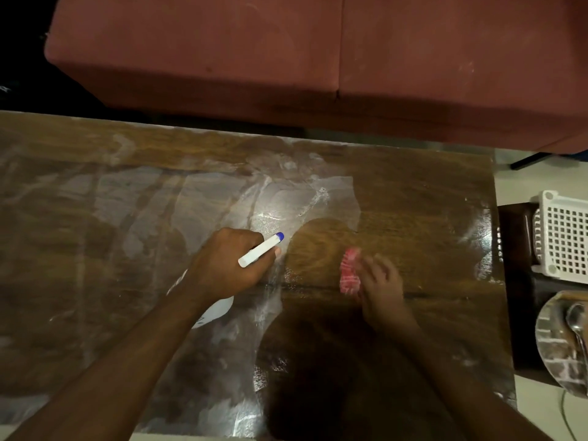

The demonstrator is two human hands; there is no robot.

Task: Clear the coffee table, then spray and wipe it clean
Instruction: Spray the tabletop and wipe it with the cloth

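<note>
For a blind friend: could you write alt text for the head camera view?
A person's right hand presses a red-and-white cloth on a wet wooden coffee table while the left hand grips a white spray bottle with a blue nozzle. A red sofa lies beyond; a white basket and a plate sit to the right.

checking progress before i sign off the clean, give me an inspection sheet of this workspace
surface: wooden coffee table, wet streaks across most of it
job's things: spray bottle in left hand; red-and-white cloth on the table
clutter: nothing seen
hands: left hand grips the bottle; right hand on the cloth, blurred, grip unclear
cables: thin greenish cord on floor, lower right
surroundings: red sofa beyond; white basket and plate with spoons on dark stand at right
</note>
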